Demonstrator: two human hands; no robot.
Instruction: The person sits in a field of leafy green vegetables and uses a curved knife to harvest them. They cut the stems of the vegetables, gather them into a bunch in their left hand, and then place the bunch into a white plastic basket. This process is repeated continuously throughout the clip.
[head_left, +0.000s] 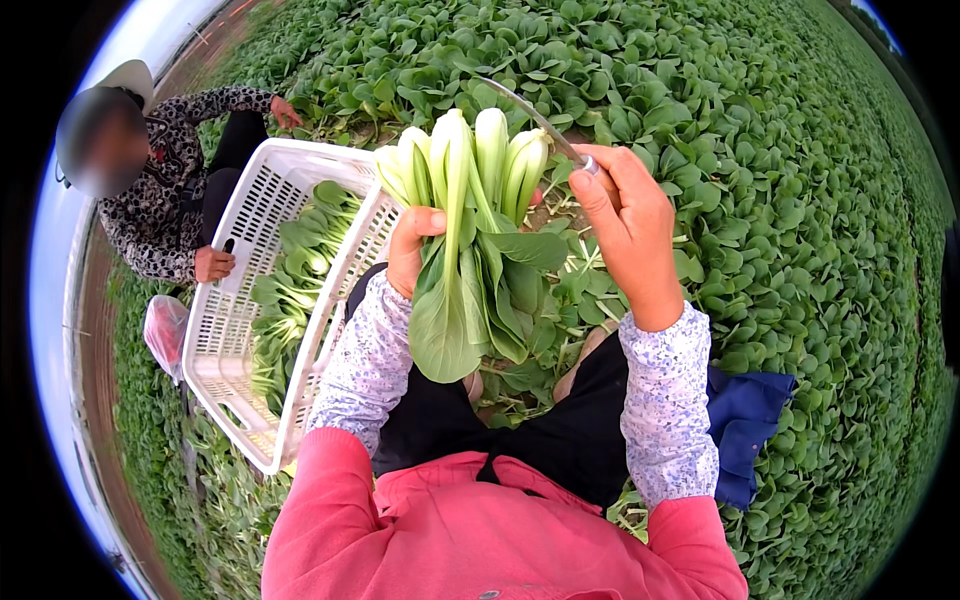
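Observation:
Several heads of green bok choy (457, 169) are bunched in my left hand (415, 244), pale stem bases up and leaves hanging down. Its thumb lies over the stems, while most of the other fingers are hidden behind them. My right hand (630, 217) grips the handle of a knife (525, 109) with a curved metal blade. That blade slants up and left, passing close to the cut base of the rightmost head; whether it touches cannot be told. To the left of the bunch stands a white plastic crate (281, 442) with more bok choy (300, 277) lying inside.
Across the crate sits another person (161, 195), one hand (214, 264) at its rim. Dense bok choy plants (750, 135) grow ahead and to the right. Loose leaves (525, 375) litter the ground between my feet. Blue cloth (750, 435) lies at my right; a plastic bag (166, 334) sits beyond the crate.

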